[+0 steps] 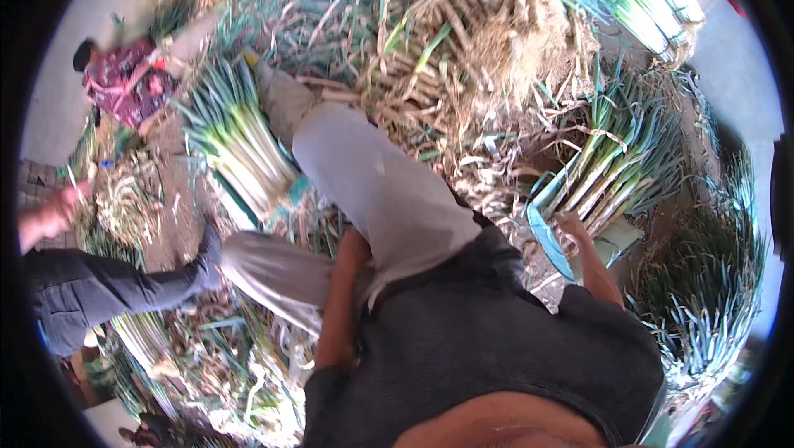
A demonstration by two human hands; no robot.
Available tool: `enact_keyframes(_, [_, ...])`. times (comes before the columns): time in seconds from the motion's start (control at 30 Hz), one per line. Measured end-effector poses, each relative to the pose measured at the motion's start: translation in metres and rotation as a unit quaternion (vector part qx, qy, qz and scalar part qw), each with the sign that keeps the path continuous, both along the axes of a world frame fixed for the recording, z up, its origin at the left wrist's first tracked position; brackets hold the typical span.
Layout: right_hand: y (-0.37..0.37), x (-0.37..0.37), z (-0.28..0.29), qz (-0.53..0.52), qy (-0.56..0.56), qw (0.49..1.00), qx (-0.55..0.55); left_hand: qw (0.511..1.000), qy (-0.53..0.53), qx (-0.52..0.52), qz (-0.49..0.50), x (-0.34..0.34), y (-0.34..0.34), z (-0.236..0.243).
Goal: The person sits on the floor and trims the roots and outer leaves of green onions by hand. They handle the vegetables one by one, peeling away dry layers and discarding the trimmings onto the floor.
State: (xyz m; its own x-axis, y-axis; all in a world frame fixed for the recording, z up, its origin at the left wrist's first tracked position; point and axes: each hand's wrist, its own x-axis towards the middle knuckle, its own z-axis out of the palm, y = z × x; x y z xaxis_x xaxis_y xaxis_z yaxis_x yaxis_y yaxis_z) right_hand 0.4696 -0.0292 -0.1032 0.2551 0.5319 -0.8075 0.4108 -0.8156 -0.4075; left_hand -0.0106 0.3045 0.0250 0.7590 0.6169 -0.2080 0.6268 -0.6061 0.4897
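My right hand [571, 226] is at the near end of a loose heap of long leeks [616, 159] on my right. Its fingers are curled closed against the stalks, but what they grip is too small to make out. A broad green leek leaf [552, 243] bends down just left of this hand. My left hand [356, 248] is between my legs, against my grey trousers, with its fingers hidden. Beyond my left knee lies a neat bundle of cleaned leeks [244, 150], with white stalks and green tops.
Dry husks and leaves [471, 150] litter the ground before me. More leeks with roots [521, 35] are piled ahead, and a dense green stack [703, 283] stands at right. At left are another person's dark-clothed leg [116, 287] and hand [58, 208], and a dark red patterned cloth item [128, 84].
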Motion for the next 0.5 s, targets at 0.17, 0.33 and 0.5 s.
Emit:
enact_keyframes(0.17, [-0.044,-0.051,-0.066,0.068,-0.463,0.879,0.092,0.998,-0.015,0.008,-0.055,-0.015,-0.014,-0.037])
enact_keyframes(0.33, [0.008,0.009,-0.118,-0.159,-0.069,0.971,0.163,0.975,0.200,-0.076,-0.060,-0.014,0.020,-0.054])
enact_keyframes(0.5, [-0.028,-0.030,-0.084,0.091,-0.366,0.919,0.119,0.995,0.002,-0.096,0.040,0.007,-0.014,-0.033])
